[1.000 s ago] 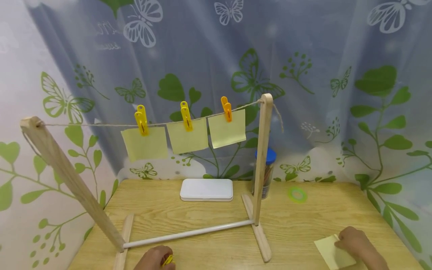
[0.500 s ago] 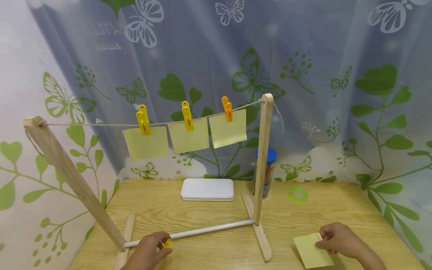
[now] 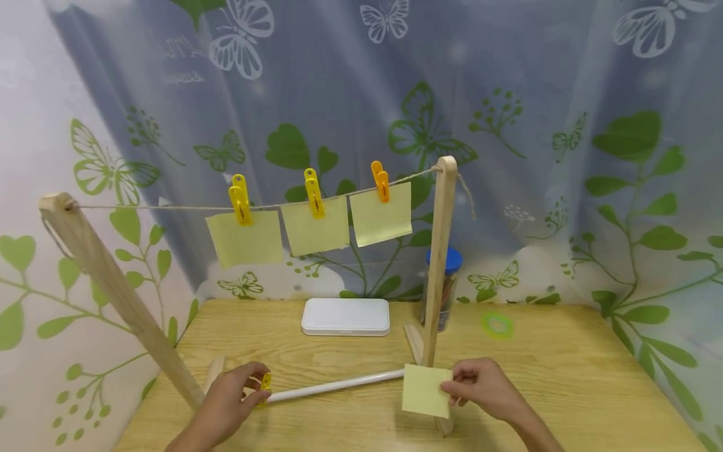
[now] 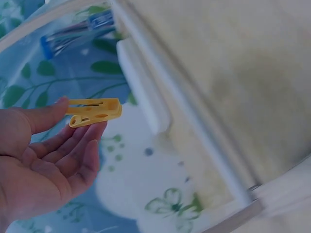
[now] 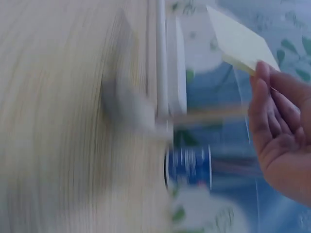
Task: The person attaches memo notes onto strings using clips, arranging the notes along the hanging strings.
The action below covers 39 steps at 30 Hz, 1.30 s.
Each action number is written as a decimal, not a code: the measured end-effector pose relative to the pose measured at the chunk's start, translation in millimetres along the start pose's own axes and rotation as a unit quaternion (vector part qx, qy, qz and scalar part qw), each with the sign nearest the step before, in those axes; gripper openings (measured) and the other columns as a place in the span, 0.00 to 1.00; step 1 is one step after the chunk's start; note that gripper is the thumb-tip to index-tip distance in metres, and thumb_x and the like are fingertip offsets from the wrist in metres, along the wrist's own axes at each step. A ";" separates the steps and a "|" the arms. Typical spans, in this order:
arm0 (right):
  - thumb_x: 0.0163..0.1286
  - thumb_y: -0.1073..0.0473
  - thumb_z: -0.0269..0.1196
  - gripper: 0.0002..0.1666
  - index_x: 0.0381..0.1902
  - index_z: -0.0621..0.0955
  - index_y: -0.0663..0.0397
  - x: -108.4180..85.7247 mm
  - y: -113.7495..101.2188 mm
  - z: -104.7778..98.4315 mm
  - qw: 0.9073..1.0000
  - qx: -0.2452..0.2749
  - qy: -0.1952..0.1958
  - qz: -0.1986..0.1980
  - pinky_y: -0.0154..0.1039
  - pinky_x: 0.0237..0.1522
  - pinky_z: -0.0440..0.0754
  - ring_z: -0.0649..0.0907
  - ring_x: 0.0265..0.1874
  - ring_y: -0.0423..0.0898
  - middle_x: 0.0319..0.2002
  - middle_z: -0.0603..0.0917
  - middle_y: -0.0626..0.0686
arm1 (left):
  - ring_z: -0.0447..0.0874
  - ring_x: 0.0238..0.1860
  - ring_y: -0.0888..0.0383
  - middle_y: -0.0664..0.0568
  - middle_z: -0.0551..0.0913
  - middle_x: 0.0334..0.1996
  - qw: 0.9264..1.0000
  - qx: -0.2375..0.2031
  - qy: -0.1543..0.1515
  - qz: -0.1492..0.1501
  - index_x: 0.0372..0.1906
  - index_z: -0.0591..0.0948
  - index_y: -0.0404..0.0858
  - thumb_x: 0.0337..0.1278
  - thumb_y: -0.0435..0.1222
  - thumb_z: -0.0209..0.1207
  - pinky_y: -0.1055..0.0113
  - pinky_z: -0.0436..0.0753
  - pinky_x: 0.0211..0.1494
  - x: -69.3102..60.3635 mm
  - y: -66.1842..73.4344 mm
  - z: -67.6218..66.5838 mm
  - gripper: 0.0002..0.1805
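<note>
My left hand (image 3: 230, 395) pinches a yellow plastic clothespin (image 4: 95, 110) between thumb and fingers, just above the left end of the white rod. On the right, my right hand (image 3: 484, 388) holds a square yellow sheet of paper (image 3: 425, 390) by its right edge, in front of the right post's foot. Above, a string (image 3: 141, 207) carries three yellow sheets hung side by side: a left sheet (image 3: 245, 242), a middle sheet (image 3: 316, 231) and a right sheet (image 3: 381, 216). Two yellow clothespins and an orange clothespin (image 3: 381, 182) grip them.
Wooden posts, a left post (image 3: 124, 301) and a right post (image 3: 440, 263), stand joined by the white rod (image 3: 339, 384). Behind are a white case (image 3: 346, 317), a blue-lidded jar (image 3: 452, 260) and a green tape ring (image 3: 498, 325) on the wooden table (image 3: 565, 358).
My right hand has brought the yellow sheet from the table's right side leftward to the right post. My left hand has risen with its clothespin from the front edge to the rod.
</note>
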State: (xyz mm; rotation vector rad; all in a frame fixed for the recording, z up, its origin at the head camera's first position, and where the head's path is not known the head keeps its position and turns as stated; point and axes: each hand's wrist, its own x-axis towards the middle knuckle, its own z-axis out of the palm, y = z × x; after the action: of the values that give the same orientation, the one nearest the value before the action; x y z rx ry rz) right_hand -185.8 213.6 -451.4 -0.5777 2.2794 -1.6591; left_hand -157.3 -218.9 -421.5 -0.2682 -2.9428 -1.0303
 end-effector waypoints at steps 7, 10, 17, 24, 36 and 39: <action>0.63 0.62 0.65 0.16 0.31 0.80 0.76 41.1 -20.9 54.1 0.992 0.092 0.074 -0.047 0.39 0.30 0.85 0.86 0.25 0.38 0.25 0.87 0.48 | 0.84 0.37 0.56 0.53 0.85 0.35 0.998 0.018 0.052 0.039 0.44 0.80 0.35 0.51 0.32 0.65 0.73 0.77 0.32 5.8 14.4 -35.3 0.14; 0.62 0.63 0.65 0.17 0.34 0.78 0.80 55.9 -29.5 72.1 0.985 0.138 0.081 -0.056 0.37 0.31 0.85 0.87 0.27 0.38 0.26 0.87 0.45 | 0.83 0.36 0.58 0.53 0.85 0.35 0.996 0.023 0.076 0.050 0.45 0.80 0.36 0.53 0.33 0.65 0.73 0.77 0.32 5.9 17.7 -49.3 0.13; 0.62 0.66 0.65 0.19 0.37 0.75 0.84 83.9 -47.6 113.9 0.973 0.210 0.068 -0.068 0.38 0.35 0.85 0.88 0.29 0.39 0.29 0.87 0.56 | 0.79 0.36 0.70 0.53 0.84 0.36 0.986 0.027 0.140 0.091 0.46 0.80 0.36 0.54 0.33 0.65 0.72 0.78 0.33 0.4 28.0 -79.6 0.14; 0.59 0.66 0.67 0.18 0.41 0.77 0.79 106.1 -70.7 148.6 0.958 0.276 0.066 -0.043 0.36 0.36 0.85 0.88 0.29 0.40 0.31 0.88 0.54 | 0.76 0.35 0.79 0.48 0.86 0.36 0.970 0.023 0.194 0.142 0.44 0.81 0.36 0.50 0.30 0.66 0.81 0.76 0.34 1.4 43.3 -114.3 0.13; 0.60 0.70 0.64 0.04 0.31 0.78 0.65 139.0 -117.4 195.4 0.918 0.392 0.057 -0.013 0.35 0.36 0.85 0.88 0.30 0.43 0.31 0.88 0.57 | 0.80 0.35 0.79 0.75 0.80 0.38 0.940 -0.037 0.274 0.201 0.44 0.80 0.31 0.49 0.20 0.62 0.87 0.76 0.38 1.1 72.8 -174.1 0.15; 0.61 0.70 0.64 0.06 0.26 0.77 0.61 146.6 -129.5 203.6 0.915 0.401 0.045 -0.016 0.34 0.36 0.85 0.88 0.31 0.44 0.30 0.88 0.55 | 0.83 0.34 0.75 0.68 0.83 0.38 0.924 -0.079 0.285 0.241 0.43 0.81 0.31 0.47 0.15 0.60 0.86 0.77 0.37 2.3 87.2 -189.0 0.17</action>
State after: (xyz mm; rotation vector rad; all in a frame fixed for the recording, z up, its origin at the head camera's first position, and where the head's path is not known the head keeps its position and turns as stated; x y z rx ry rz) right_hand -206.3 -60.9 -388.9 -0.3336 1.4092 -2.4297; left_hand -153.7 -268.8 -219.4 -0.5520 -2.1292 -1.0426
